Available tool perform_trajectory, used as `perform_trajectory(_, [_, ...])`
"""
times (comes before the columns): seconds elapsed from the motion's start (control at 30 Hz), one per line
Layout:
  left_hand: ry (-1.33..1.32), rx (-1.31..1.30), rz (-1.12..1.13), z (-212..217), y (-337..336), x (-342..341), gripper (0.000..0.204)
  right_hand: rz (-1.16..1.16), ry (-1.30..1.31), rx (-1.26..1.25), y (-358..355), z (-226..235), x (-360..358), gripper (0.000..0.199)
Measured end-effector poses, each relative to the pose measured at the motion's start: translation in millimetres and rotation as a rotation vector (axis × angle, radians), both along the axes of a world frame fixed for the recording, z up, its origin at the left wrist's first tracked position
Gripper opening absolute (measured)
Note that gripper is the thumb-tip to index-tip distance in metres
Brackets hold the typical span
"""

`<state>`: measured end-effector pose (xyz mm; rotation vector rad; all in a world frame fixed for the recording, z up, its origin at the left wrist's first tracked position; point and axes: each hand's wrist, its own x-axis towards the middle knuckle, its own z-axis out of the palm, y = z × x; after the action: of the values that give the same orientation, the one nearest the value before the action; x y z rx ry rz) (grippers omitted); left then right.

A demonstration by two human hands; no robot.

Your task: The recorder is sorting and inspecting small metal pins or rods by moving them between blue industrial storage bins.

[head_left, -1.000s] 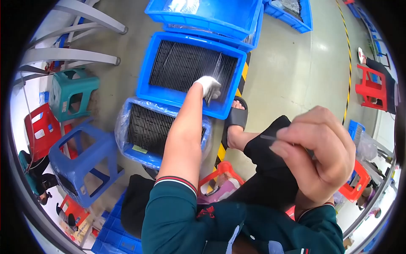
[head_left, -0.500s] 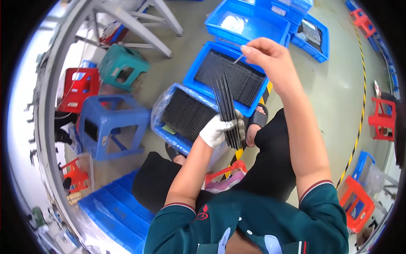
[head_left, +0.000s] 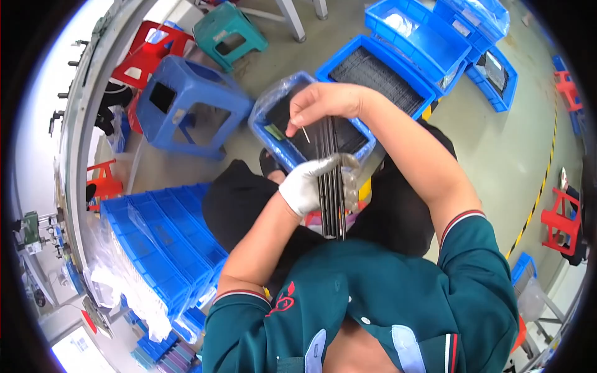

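Note:
My left hand point(head_left: 309, 184), in a white glove, is closed around a bundle of long, thin black strips point(head_left: 330, 208). The strips stand roughly upright in front of my shirt. My bare right hand point(head_left: 323, 105) pinches a thin silver rod point(head_left: 306, 135) just left of the bundle's upper end; its exact kind cannot be made out. Beneath both hands sits a blue bin point(head_left: 260, 115) lined with clear plastic, holding rows of black strips. My right hand and forearm cover part of it. Just beyond is another blue bin point(head_left: 321, 74) with black pieces.
Blue bins point(head_left: 429, 43) are stacked at the far right. A blue stool point(head_left: 186, 112), a green stool point(head_left: 230, 34) and a red stool point(head_left: 149, 53) stand to the left. Blue crates point(head_left: 155, 242) lie at lower left. A yellow-black floor line point(head_left: 540, 199) runs on the right.
My right hand has come left and nearer with the rod, from over the far bin to beside the bundle's top. My left hand still holds the strips. The whole view has shifted.

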<state>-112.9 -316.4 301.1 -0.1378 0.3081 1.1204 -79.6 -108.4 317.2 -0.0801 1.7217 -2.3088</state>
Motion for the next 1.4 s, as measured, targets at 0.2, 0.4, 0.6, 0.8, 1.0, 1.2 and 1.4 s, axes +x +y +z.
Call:
perform_trajectory(0.2, [0.171,-0.092,0.037,6,-1,-7,0.057,-0.305,0.018,-0.137,-3,-14,-12,0.018])
perform_trajectory(0.4, [0.148,0.141,0.318,19,23,-32,0.029,-0.757,0.029,-0.162,16,1,-5,0.017])
perform_trajectory(0.6, [0.219,0.088,0.692,34,52,-83,0.026,-0.923,0.045,-0.311,22,7,1,0.02])
perform_trajectory(0.8, [0.242,0.092,0.927,38,84,-112,0.021,-1.129,0.03,-0.439,-3,2,-10,0.018])
perform_trajectory(1.0, [0.038,0.156,1.01,24,96,-87,0.028,-1.213,-0.034,-0.552,-13,6,-31,0.022])
perform_trajectory(1.2, [0.142,0.131,1.015,31,90,-87,0.027,-1.205,-0.038,-0.502,-19,11,-34,0.021])
perform_trajectory(1.4, [0.163,0.07,1.084,28,92,-89,0.022,-1.14,0.073,-0.463,-19,-1,-28,0.023])
